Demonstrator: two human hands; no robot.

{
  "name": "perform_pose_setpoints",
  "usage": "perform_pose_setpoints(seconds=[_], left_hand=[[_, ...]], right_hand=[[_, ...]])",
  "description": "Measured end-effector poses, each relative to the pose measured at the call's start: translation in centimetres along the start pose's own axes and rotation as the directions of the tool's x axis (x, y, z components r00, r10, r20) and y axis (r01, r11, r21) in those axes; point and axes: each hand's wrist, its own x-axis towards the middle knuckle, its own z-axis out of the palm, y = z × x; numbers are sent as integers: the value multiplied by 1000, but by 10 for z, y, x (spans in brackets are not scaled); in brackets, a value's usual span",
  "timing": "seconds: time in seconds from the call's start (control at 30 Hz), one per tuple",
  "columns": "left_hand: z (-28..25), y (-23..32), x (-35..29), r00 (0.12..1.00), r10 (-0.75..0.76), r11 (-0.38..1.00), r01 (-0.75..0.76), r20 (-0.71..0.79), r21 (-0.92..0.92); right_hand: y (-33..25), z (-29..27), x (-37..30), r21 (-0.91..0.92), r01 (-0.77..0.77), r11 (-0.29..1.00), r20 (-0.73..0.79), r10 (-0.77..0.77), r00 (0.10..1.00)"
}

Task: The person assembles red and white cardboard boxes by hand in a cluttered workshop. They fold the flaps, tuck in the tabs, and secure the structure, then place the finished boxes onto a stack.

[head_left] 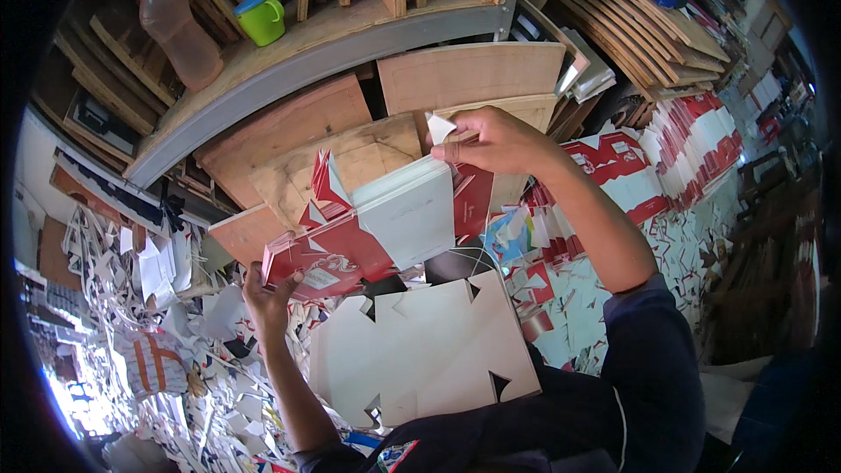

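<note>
A stack of red and white die-cut cardboard blanks (405, 210) is held up in front of me. My left hand (270, 298) grips its lower left end, thumb on the near face and fingers behind. At the upper right corner of the stack, my right hand (499, 142) pinches a small white paper scrap (441, 129) between thumb and fingers. Red flaps (328, 188) stick up from the stack's top edge. Below it, across my lap, lies a large white notched sheet (420, 346) with several triangular cutouts along its edges.
Ahead runs a shelf (324, 44) bearing upright wooden boards, a pink-capped bottle (180, 31) and a green cup (261, 17). Wooden panels (473, 70) lean below it. More red and white blanks (692, 149) are piled at right. Paper scraps (219, 403) cover the floor.
</note>
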Motion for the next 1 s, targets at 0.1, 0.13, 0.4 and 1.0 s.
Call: perform_pose_setpoints(seconds=[0.1,0.13,0.4,1.0], left_hand=[[-3,-2,-1,1000,9,1000,-9,4,-24],[-2,-4,-2,1000,13,998,-12,4,-64],[-3,-3,-3,1000,-8,999,8,10,-42],[-5,-12,-2,1000,-5,998,5,13,-60]], right_hand=[[-6,1,5,-167,95,981,11,-95,995],[-7,5,3,-125,114,986,-34,-119,992],[-32,6,0,-125,-48,991,18,51,999],[-15,-1,-12,12,98,995,126,-99,987]])
